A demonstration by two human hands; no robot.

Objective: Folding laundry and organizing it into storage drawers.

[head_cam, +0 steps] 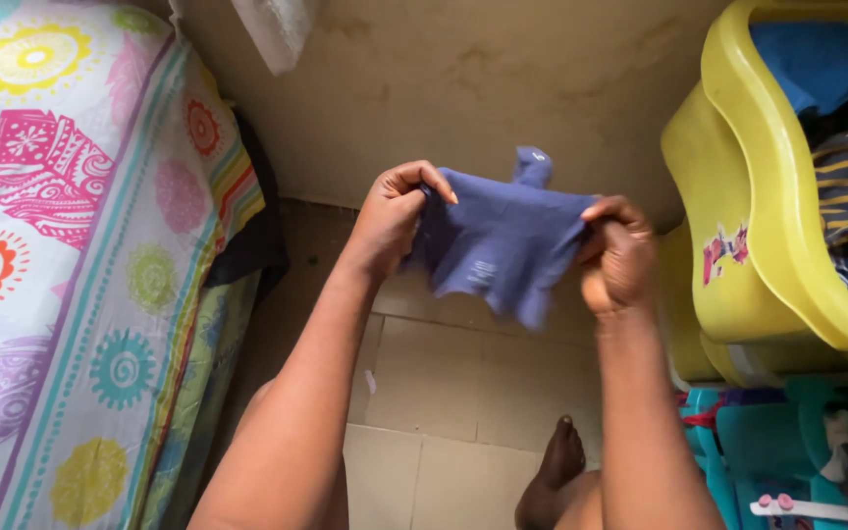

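A small blue-purple cloth garment (501, 236) hangs stretched between both hands in front of a beige wall. My left hand (392, 218) pinches its left edge with thumb and fingers closed. My right hand (617, 257) grips its right edge the same way. The lower part of the cloth droops loose between them, and a small flap sticks up at the top. Below, my foot (554, 471) rests on the tiled floor (444, 393).
A bed with a bright patterned sheet (71, 245) fills the left side. On the right stands a yellow plastic tub (758, 206) holding blue and striped clothes. Teal plastic items (787, 442) sit under it. A white cloth (272, 29) hangs at the top.
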